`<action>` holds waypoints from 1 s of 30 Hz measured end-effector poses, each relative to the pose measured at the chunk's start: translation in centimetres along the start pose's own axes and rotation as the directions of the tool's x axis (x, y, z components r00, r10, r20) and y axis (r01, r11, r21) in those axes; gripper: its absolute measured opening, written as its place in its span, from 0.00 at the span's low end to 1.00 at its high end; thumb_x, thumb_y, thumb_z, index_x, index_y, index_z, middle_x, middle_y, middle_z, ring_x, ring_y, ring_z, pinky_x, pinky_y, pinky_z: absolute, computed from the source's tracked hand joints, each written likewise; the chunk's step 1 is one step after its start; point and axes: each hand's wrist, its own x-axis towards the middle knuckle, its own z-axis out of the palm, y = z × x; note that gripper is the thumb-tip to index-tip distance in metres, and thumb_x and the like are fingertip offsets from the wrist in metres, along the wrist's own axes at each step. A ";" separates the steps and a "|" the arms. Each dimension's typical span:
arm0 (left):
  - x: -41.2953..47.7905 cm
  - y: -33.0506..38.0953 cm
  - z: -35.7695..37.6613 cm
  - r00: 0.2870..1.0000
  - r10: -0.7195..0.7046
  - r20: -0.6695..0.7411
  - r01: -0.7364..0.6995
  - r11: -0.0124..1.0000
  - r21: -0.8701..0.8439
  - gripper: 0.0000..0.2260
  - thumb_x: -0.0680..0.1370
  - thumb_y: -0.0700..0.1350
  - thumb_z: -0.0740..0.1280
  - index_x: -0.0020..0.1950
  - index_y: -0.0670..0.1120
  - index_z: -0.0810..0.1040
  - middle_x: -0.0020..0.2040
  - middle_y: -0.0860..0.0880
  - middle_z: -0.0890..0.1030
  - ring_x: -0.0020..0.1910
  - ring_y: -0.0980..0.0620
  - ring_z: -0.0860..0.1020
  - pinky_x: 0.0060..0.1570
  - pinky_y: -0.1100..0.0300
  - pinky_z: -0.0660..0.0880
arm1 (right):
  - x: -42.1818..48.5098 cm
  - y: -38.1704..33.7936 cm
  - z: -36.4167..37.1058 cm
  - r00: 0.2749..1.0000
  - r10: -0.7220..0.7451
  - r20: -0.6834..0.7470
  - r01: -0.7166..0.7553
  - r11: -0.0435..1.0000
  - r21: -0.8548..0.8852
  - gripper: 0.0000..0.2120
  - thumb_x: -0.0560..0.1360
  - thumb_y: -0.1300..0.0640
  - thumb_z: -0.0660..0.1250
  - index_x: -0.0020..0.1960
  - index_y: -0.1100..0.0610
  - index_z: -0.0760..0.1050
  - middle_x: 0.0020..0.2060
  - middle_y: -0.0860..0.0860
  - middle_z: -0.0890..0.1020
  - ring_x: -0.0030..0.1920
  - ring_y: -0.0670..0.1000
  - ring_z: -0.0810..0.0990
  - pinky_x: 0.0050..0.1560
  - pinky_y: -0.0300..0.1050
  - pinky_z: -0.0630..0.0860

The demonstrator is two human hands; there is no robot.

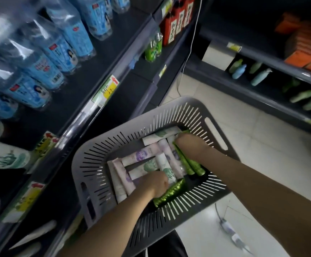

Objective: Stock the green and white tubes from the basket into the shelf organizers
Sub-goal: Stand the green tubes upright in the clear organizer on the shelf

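Note:
A grey slotted basket [99, 160] sits below me beside the dark shelving. Several white tubes with green or purple prints [147, 154] and shiny green tubes [188, 164] lie in it. My left hand [158, 184] is down in the basket's near side, its fingers curled round a shiny green tube [171, 193]. My right hand [189, 143] reaches into the far right side and grips green tubes there; its fingertips are hidden among them. White tubes with green prints [4, 156] lie on the shelf at the left.
Dark shelves [99, 75] at the left carry blue-labelled clear bottles [62, 47], with yellow price tags on the edges. Red and green bottles stand further along. Another shelf unit [262, 86] at the right holds green bottles and orange packs. A cable lies on the tiled floor [243, 145].

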 end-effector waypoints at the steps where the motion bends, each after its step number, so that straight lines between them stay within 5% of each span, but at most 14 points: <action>1: 0.2 -0.1 0.9 1.000 -0.004 0.009 0.005 1.000 -0.014 0.14 0.78 0.41 0.61 0.32 0.43 0.74 0.28 0.47 0.73 0.33 0.47 0.75 0.35 0.57 0.69 | 0.1 0.0 -0.1 1.000 0.008 -0.013 -0.008 1.000 -0.004 0.13 0.74 0.69 0.57 0.56 0.64 0.75 0.55 0.60 0.77 0.55 0.60 0.77 0.54 0.51 0.76; 5: 0.6 0.2 3.4 0.996 -0.022 -0.084 0.017 0.998 -0.063 0.09 0.77 0.49 0.65 0.44 0.43 0.76 0.41 0.45 0.79 0.40 0.48 0.78 0.39 0.57 0.72 | 0.4 0.3 -0.8 1.000 0.013 -0.028 -0.013 1.000 0.000 0.12 0.74 0.70 0.58 0.54 0.64 0.76 0.54 0.60 0.76 0.55 0.60 0.76 0.51 0.51 0.75; 10: 0.9 1.3 3.4 0.991 0.010 -0.132 0.009 0.990 0.139 0.12 0.76 0.48 0.67 0.55 0.42 0.77 0.52 0.44 0.81 0.54 0.45 0.78 0.53 0.55 0.71 | -0.4 2.0 -1.6 0.996 -0.047 0.070 0.039 0.993 0.113 0.11 0.73 0.69 0.59 0.50 0.62 0.77 0.48 0.58 0.80 0.50 0.59 0.79 0.46 0.47 0.75; 14: -0.1 1.0 1.6 0.997 0.012 -0.077 -0.010 1.000 0.023 0.09 0.77 0.46 0.64 0.50 0.42 0.79 0.47 0.44 0.82 0.48 0.45 0.80 0.41 0.59 0.70 | -1.1 1.9 -1.8 0.994 -0.041 0.099 0.035 0.998 0.060 0.07 0.73 0.67 0.61 0.43 0.59 0.77 0.38 0.55 0.75 0.44 0.57 0.77 0.41 0.44 0.72; 18: -1.5 -0.2 -1.4 0.981 -0.101 -0.164 0.080 0.988 -0.130 0.09 0.75 0.47 0.68 0.48 0.42 0.79 0.45 0.46 0.82 0.45 0.48 0.79 0.37 0.60 0.69 | -2.2 1.0 -3.3 0.994 -0.013 0.106 -0.007 0.984 0.180 0.08 0.75 0.66 0.59 0.46 0.61 0.76 0.42 0.57 0.77 0.46 0.56 0.77 0.46 0.46 0.74; 21: -3.5 -0.7 -3.8 0.959 -0.138 -0.246 0.081 0.970 -0.230 0.10 0.74 0.46 0.70 0.50 0.41 0.79 0.46 0.45 0.82 0.46 0.47 0.80 0.44 0.53 0.76 | -3.5 0.8 -5.9 0.999 0.016 0.047 -0.030 0.944 0.329 0.09 0.74 0.68 0.59 0.45 0.58 0.76 0.45 0.56 0.79 0.48 0.54 0.76 0.42 0.43 0.67; 25: -7.4 -0.2 -6.8 0.927 -0.113 -0.358 -0.026 0.932 -0.362 0.10 0.72 0.44 0.70 0.52 0.45 0.77 0.47 0.46 0.82 0.43 0.49 0.80 0.41 0.57 0.76 | -5.1 0.4 -10.8 0.991 0.064 -0.119 0.001 0.876 0.483 0.07 0.74 0.67 0.62 0.44 0.60 0.78 0.42 0.52 0.80 0.44 0.50 0.75 0.46 0.40 0.66; 28: -10.8 0.9 -9.6 0.910 -0.093 -0.403 -0.132 0.859 -0.495 0.10 0.72 0.43 0.70 0.52 0.43 0.77 0.47 0.43 0.82 0.46 0.47 0.82 0.47 0.52 0.80 | -6.8 -0.7 -16.3 0.969 0.054 -0.241 0.078 0.858 0.507 0.05 0.76 0.63 0.63 0.46 0.60 0.77 0.39 0.49 0.76 0.42 0.47 0.72 0.40 0.36 0.62; 30: -13.3 2.1 -11.9 0.879 -0.063 -0.473 -0.204 0.846 -0.492 0.07 0.74 0.44 0.70 0.49 0.43 0.78 0.42 0.45 0.81 0.42 0.50 0.80 0.42 0.57 0.78 | -8.0 -1.5 -20.1 0.943 0.033 -0.332 0.147 0.850 0.505 0.04 0.76 0.63 0.64 0.43 0.57 0.75 0.36 0.47 0.74 0.41 0.48 0.72 0.38 0.36 0.61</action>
